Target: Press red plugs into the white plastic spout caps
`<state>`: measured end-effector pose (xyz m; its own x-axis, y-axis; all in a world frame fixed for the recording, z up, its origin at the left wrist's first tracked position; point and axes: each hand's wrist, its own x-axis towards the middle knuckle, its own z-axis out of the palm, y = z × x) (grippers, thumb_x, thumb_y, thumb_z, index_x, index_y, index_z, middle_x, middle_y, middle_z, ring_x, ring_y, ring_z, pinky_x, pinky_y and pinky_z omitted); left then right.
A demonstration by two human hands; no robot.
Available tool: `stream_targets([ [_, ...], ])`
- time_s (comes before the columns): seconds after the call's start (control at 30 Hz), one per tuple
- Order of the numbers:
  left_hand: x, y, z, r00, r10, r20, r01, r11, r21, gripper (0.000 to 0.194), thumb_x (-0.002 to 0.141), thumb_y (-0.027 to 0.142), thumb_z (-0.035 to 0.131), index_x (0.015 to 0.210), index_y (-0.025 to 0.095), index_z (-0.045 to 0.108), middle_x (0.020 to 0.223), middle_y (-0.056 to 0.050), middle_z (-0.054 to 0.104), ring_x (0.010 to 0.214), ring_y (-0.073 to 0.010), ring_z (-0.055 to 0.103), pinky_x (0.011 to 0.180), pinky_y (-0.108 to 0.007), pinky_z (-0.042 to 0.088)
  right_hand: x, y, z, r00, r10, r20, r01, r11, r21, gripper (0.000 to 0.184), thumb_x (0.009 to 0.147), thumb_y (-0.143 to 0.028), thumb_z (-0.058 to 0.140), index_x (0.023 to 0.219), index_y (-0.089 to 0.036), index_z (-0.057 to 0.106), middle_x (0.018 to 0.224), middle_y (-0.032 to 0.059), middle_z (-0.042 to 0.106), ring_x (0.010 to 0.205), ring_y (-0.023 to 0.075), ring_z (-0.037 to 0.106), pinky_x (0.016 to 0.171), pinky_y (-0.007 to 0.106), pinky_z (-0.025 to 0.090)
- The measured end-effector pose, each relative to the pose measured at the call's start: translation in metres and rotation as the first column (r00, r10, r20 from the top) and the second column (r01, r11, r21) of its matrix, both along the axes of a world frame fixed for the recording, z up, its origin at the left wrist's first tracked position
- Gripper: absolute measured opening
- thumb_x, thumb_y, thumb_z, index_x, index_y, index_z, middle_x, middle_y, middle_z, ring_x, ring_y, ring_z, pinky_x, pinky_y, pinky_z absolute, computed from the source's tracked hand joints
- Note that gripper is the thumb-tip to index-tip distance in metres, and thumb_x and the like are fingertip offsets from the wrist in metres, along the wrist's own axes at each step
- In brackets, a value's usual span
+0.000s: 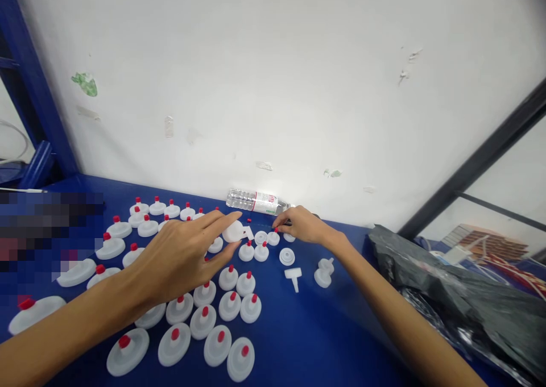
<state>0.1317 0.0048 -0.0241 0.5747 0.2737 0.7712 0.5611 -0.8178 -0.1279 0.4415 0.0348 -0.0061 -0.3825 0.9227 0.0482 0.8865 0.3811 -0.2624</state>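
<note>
A person's 2 bare hands work over a blue tabletop at the foot of a white wall. The left hand holds a white round piece above the surface, pinched between the thumb below and the fingers above. At its right edge shows a small white nozzle; from here I cannot tell whether the 2 are joined.

The right hand reaches in from the other side, fingers bent, thumb and index finger drawn close together at the red tip of a small white lid. Whether they grip the tip or only touch it, I cannot tell.

Many red-tipped white lids stand in loose rows, tips up, around and beneath the left arm. Nearer the right arm lie a ringed white disc, a white T-shaped piece and a white spouted piece. Behind the hands, a clear bottle lies on its side.

To handle these well, I'd say: pinch the round piece lightly by its rim, keep it level, hold the left wrist high over the lids, and take the red tip squarely from above, so its close neighbours stay upright.
</note>
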Motion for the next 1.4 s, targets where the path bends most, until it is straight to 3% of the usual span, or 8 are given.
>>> stream_targets([
  [0.37, 0.0, -0.002, 0.003, 1.0, 0.005, 0.01, -0.005, 1.0, -0.028, 0.04, 0.103, 0.032, 0.052, 0.132, 0.009, 0.064, 0.114, -0.015, 0.08, 0.067, -0.0222, 0.076, 0.046, -0.033, 0.058, -0.001, 0.0, -0.003, 0.998, 0.027, -0.059, -0.024, 0.999, 0.044, 0.023, 0.086, -0.001, 0.065, 0.091, -0.019, 0.079, 0.087, 0.0034, 0.08, 0.078, 0.0186, 0.073, 0.074, 0.028, 0.05],
  [0.5, 0.0, -0.001, -0.001, 1.0, 0.025, 0.006, -0.025, 0.999, -0.027, 0.041, 0.101, 0.029, 0.054, 0.135, 0.008, 0.063, 0.124, -0.017, 0.077, 0.077, -0.0255, 0.079, 0.048, -0.033, 0.06, 0.003, -0.001, 0.007, 0.987, 0.004, -0.16, 0.012, 0.995, 0.1, 0.023, 0.087, -0.003, 0.062, 0.098, -0.018, 0.076, 0.092, 0.0049, 0.079, 0.08, 0.0185, 0.071, 0.075, 0.03, 0.051],
  [0.6, 0.0, 0.0, -0.003, 1.0, 0.03, 0.005, -0.029, 0.999, -0.029, 0.04, 0.099, 0.024, 0.053, 0.135, 0.009, 0.062, 0.116, -0.015, 0.079, 0.064, -0.0198, 0.074, 0.045, -0.031, 0.056, -0.002, -0.008, 0.021, 0.964, 0.03, -0.263, -0.001, 0.994, 0.111, 0.02, 0.092, -0.01, 0.062, 0.106, -0.019, 0.073, 0.096, 0.0048, 0.078, 0.083, 0.0174, 0.072, 0.078, 0.031, 0.055],
  [0.7, 0.001, 0.0, -0.002, 1.0, 0.026, 0.016, -0.025, 0.998, -0.054, 0.04, 0.098, 0.019, 0.054, 0.135, 0.009, 0.062, 0.101, -0.01, 0.078, 0.05, -0.0116, 0.062, 0.041, -0.026, 0.049, -0.018, -0.021, 0.037, 0.916, 0.097, -0.388, -0.066, 0.994, 0.091, 0.017, 0.095, -0.02, 0.065, 0.111, -0.02, 0.07, 0.097, 0.0035, 0.077, 0.086, 0.0166, 0.074, 0.079, 0.029, 0.057],
  [0.8, 0.001, 0.0, -0.001, 0.999, 0.041, 0.021, -0.04, 0.997, -0.064, 0.04, 0.097, 0.017, 0.054, 0.135, 0.009, 0.062, 0.096, -0.007, 0.075, 0.051, -0.009, 0.059, 0.042, -0.022, 0.046, -0.038, -0.036, 0.05, 0.79, 0.164, -0.59, -0.177, 0.984, 0.036, 0.019, 0.093, -0.03, 0.074, 0.111, -0.021, 0.073, 0.097, 0.0039, 0.076, 0.088, 0.018, 0.074, 0.079, 0.031, 0.059],
  [0.9, 0.002, 0.0, 0.0, 0.997, 0.078, 0.023, -0.077, 0.995, -0.061, 0.038, 0.097, 0.019, 0.052, 0.132, 0.01, 0.064, 0.09, -0.005, 0.073, 0.05, -0.008, 0.056, 0.042, -0.021, 0.043, -0.056, -0.05, 0.057, 0.722, 0.192, -0.665, -0.244, 0.97, 0.015, 0.022, 0.092, -0.035, 0.076, 0.11, -0.022, 0.075, 0.095, 0.0032, 0.077, 0.089, 0.0186, 0.074, 0.082, 0.034, 0.061],
  [1.07, 0.002, 0.0, 0.002, 0.993, 0.111, 0.032, -0.109, 0.992, -0.056, 0.035, 0.096, 0.02, 0.052, 0.126, 0.011, 0.066, 0.083, -0.003, 0.07, 0.049, -0.0088, 0.055, 0.043, -0.021, 0.042, -0.073, -0.059, 0.056, 0.693, 0.232, -0.683, -0.252, 0.965, 0.071, 0.02, 0.092, -0.04, 0.077, 0.104, -0.023, 0.076, 0.102, 0.0042, 0.078, 0.092, 0.02, 0.076, 0.085, 0.036, 0.062],
  [1.4, 0.004, -0.003, 0.003, 0.995, 0.08, 0.054, -0.077, 0.996, -0.049, 0.022, 0.092, 0.02, 0.057, 0.111, 0.016, 0.068, 0.076, 0.001, 0.066, 0.052, -0.0117, 0.06, 0.042, -0.022, 0.041, -0.09, -0.06, 0.041, 0.646, 0.241, -0.724, -0.245, 0.964, 0.102, 0.019, 0.093, -0.043, 0.077, 0.095, -0.024, 0.077, 0.096, 0.0021, 0.078, 0.089, 0.0191, 0.076, 0.084, 0.035, 0.061],
])
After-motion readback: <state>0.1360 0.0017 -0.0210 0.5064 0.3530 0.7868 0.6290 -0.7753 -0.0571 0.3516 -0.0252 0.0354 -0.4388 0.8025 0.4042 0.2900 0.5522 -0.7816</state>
